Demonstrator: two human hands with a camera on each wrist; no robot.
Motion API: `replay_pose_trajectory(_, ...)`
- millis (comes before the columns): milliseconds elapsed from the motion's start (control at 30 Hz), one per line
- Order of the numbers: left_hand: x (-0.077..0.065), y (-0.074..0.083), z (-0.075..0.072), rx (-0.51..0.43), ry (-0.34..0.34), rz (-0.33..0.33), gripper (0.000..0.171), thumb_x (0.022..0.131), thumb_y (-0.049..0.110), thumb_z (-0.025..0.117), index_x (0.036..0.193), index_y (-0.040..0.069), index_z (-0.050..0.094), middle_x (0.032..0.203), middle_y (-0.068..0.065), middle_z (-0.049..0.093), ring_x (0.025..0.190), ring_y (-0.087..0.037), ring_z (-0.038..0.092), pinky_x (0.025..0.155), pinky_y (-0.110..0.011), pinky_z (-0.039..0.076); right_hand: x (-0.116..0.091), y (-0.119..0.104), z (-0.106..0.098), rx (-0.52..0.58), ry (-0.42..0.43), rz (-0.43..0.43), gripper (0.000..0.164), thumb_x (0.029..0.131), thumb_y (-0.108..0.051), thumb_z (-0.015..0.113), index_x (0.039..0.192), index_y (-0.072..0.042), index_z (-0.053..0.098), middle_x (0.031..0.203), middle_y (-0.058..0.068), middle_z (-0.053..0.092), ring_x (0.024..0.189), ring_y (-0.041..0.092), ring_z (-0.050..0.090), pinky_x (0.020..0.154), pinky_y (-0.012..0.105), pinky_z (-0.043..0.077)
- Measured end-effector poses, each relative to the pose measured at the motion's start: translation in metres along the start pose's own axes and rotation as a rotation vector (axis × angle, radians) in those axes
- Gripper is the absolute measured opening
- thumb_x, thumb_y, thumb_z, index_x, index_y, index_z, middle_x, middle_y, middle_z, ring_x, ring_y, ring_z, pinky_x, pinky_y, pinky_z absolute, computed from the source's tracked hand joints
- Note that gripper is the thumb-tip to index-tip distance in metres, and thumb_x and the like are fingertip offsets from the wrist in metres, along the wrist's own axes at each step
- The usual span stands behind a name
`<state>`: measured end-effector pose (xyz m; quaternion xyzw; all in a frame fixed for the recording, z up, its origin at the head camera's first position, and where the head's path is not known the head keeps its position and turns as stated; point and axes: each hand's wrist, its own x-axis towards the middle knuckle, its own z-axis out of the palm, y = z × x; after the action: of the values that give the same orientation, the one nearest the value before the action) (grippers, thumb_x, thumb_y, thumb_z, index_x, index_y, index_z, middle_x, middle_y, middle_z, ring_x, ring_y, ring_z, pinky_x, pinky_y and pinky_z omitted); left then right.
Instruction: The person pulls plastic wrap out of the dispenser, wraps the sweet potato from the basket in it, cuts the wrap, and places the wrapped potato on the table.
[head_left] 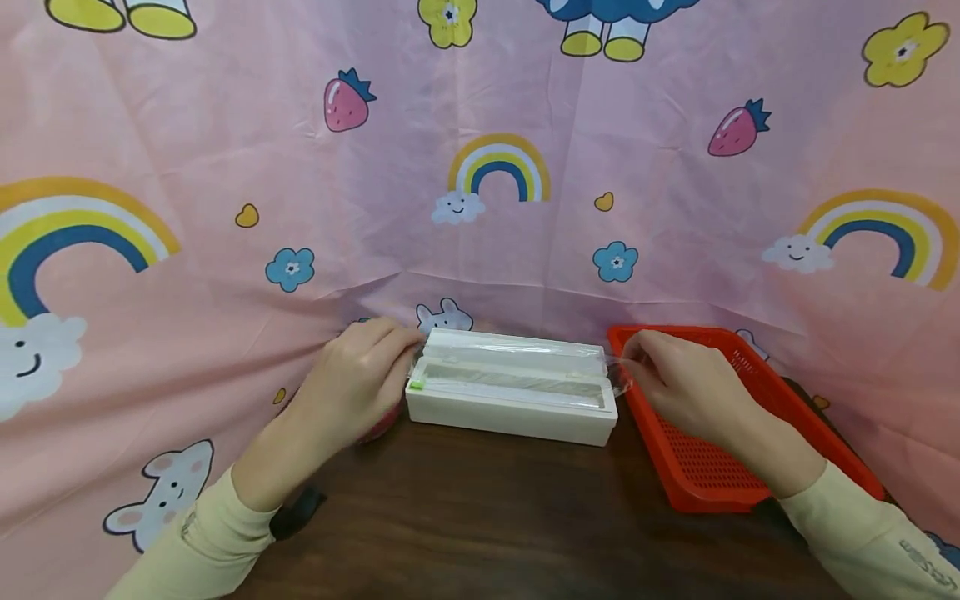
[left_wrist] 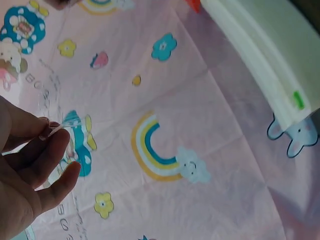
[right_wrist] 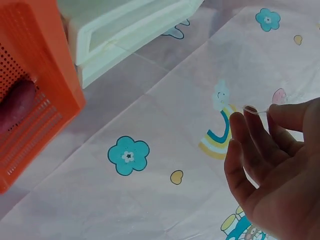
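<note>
A white cling film dispenser box (head_left: 510, 422) sits on the dark tabletop with its lid raised at the back. Clear cling film (head_left: 525, 350) stretches across it from one hand to the other. At the box's left end my left hand (head_left: 360, 367) pinches one edge of the film between thumb and fingertips. My right hand (head_left: 686, 383) pinches the other edge past the right end, over the basket's near corner. Both wrist views show the thin film between thumb and fingers, other fingers loosely bent. A green tab (head_left: 417, 385) marks the box's left front corner.
A red plastic basket (head_left: 675, 479) stands at the right, under my right forearm. Inside it lies a long purplish-red item (right_wrist: 17, 106). Partly behind my left hand is a reddish round thing (head_left: 381, 427). A dark object (head_left: 298, 513) lies by my left sleeve. Pink printed cloth (head_left: 525, 250) hangs behind.
</note>
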<state>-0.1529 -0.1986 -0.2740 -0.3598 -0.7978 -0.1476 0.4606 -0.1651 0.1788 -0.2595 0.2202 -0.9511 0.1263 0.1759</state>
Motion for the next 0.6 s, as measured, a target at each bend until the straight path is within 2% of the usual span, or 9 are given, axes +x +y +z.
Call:
replay_pose_trajectory(133,-0.018,0.018,-0.006,-0.03,-0.018,0.031,0.014,0.084,-0.004,0.071,0.097,0.001,0.074,0.088,-0.005,0.07,0.08,-0.02,0.066,0.072,-0.038,0.054,-0.017,-0.002,0.004,-0.01,-0.012,-0.011,0.016,0.09,-0.018,0.077,0.101,-0.02,0.065,0.082,-0.007,0.067,0.065,0.008,0.052,0.058,0.021,0.049)
replay_pose_trajectory(200,-0.031,0.025,-0.009,-0.039,-0.039,0.044,0.011,0.09,0.0,0.065,0.096,0.002,0.074,0.088,-0.004,0.071,0.08,-0.019,0.067,0.073,-0.037,0.054,-0.025,-0.005,0.008,-0.026,-0.012,-0.034,0.018,0.089,-0.019,0.078,0.099,-0.022,0.064,0.083,-0.009,0.067,0.065,0.006,0.051,0.058,0.021,0.048)
replay_pose_trajectory(367,-0.063,0.04,-0.011,-0.028,-0.078,0.067,0.036,0.104,0.018,0.042,0.093,0.006,0.075,0.088,-0.001,0.071,0.081,-0.018,0.067,0.077,-0.036,0.053,-0.044,-0.013,0.018,-0.063,-0.004,-0.076,0.023,0.084,-0.02,0.083,0.095,-0.027,0.064,0.081,-0.015,0.064,0.067,0.003,0.05,0.061,0.023,0.048)
replay_pose_trajectory(600,-0.093,0.054,-0.006,-0.033,-0.108,0.116,0.04,0.105,0.019,0.038,0.091,0.01,0.074,0.084,0.005,0.068,0.076,-0.01,0.062,0.077,-0.03,0.049,-0.07,-0.02,0.036,-0.061,-0.004,-0.106,0.024,0.081,-0.021,0.084,0.09,-0.032,0.064,0.079,-0.023,0.058,0.068,-0.003,0.045,0.064,0.022,0.049)
